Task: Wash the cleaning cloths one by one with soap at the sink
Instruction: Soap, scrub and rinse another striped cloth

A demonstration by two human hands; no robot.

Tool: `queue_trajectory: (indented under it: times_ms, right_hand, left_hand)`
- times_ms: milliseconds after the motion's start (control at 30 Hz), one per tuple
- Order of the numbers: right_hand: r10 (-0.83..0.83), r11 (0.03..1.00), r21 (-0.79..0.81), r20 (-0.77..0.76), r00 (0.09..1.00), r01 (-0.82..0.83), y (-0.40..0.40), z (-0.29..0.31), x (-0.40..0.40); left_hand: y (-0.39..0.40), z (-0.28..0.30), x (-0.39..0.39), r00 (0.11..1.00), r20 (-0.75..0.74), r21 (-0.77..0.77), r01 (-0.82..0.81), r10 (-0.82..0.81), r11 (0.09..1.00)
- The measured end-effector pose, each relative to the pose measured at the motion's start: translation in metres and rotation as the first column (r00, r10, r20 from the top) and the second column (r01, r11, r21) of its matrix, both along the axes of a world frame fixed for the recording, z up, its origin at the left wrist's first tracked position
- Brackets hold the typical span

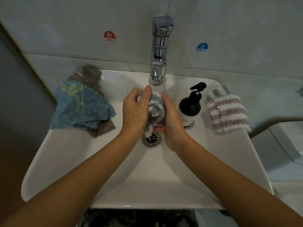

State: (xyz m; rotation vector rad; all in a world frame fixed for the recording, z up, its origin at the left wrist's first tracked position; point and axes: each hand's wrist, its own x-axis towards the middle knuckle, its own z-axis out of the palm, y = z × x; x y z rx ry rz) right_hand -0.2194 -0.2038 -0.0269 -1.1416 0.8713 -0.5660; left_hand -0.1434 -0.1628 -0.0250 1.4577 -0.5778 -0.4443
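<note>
White sink (68, 161) under a chrome tap (159, 51): blue cloth (80, 107) over grey cloth (91, 76) lying on the left rim, soap bottle (191, 105) and striped cloths (227, 112) sitting right. Left hand (136, 110) and right hand (173, 122) are gripping a bunched striped cloth (155, 104) between them above the drain (151, 138).
</note>
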Motion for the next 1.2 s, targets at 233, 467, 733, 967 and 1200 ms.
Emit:
queue_trajectory:
  times_ms: [233, 467, 733, 967, 1200]
  right_hand:
    - [-0.175, 0.977, -0.128, -0.008, 0.985, 0.173, -0.013, 0.000, -0.002]
    - [-0.250, 0.854, -0.460, 0.049, 0.967, 0.244, -0.005, -0.011, 0.002]
    - [-0.319, 0.847, -0.425, 0.077, 0.945, 0.320, -0.005, -0.007, 0.004]
    - [-0.273, 0.823, -0.531, -0.061, 0.960, 0.200, -0.013, -0.015, 0.018]
    - [-0.277, 0.839, -0.461, 0.097, 0.956, 0.290, -0.002, -0.009, 0.013]
  left_hand:
    - [-0.003, -0.011, 0.005, 1.000, 0.001, 0.091, -0.021, 0.021, 0.996]
    - [0.001, -0.009, -0.015, 0.978, 0.072, 0.291, 0.167, -0.195, 0.942]
    - [-0.005, -0.006, -0.029, 0.992, 0.056, 0.186, 0.099, -0.111, 0.978]
    - [-0.006, -0.014, -0.012, 0.983, 0.181, 0.138, 0.007, -0.032, 0.990]
    - [-0.004, -0.015, -0.016, 0.983, 0.174, 0.017, 0.061, -0.063, 0.998]
